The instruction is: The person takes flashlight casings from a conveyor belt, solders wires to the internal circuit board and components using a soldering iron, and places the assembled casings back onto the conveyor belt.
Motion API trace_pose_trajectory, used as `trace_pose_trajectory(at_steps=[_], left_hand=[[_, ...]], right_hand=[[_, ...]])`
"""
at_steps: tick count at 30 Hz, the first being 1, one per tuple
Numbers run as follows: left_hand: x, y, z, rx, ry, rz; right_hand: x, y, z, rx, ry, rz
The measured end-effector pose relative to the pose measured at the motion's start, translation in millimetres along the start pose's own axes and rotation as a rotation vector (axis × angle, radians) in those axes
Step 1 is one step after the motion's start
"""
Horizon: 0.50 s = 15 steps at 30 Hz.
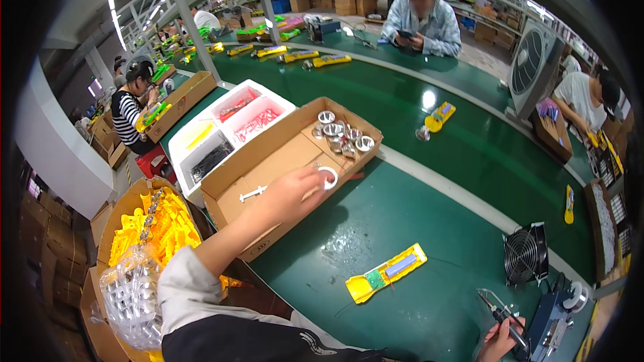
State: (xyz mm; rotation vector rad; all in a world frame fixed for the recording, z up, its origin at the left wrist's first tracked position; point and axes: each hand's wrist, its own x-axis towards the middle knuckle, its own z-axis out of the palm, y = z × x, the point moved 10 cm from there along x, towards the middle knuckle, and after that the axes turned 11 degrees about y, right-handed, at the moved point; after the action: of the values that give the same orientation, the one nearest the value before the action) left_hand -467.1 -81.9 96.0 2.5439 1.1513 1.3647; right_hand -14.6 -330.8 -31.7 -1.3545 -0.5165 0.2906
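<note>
My left hand (pixel 292 194) reaches over the near edge of a shallow cardboard box (pixel 231 184). Its fingers are closed on a small round reflector cup with a pale rim (pixel 328 177). Similar shiny reflector cups (pixel 333 130) lie heaped in the box's far right corner, and a small white plastic part (pixel 253 194) lies near my wrist. At the lower right, my right hand (pixel 498 340) grips a soldering iron (pixel 508 322), its tip pointing up and left. Between the hands, a yellow flashlight housing half (pixel 363 287) lies on the green table, holding a green circuit board (pixel 374 279) and a blue battery cell (pixel 401 266).
A white foam tray (pixel 275 97) of red and black wires adjoins the box. Yellow shells fill a carton (pixel 111 228) at left. A black fan (pixel 525 255) and blue soldering unit (pixel 551 325) stand right. Beyond runs a green conveyor (pixel 483 174); several people sit around it.
</note>
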Motion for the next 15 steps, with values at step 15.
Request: trace_pose_trajectory(at_steps=[15], left_hand=[[-91.7,66.2,31.0,0.156,-0.188,-0.307]], right_hand=[[-6.4,-21.0,2.1,0.037,-0.030,0.011]])
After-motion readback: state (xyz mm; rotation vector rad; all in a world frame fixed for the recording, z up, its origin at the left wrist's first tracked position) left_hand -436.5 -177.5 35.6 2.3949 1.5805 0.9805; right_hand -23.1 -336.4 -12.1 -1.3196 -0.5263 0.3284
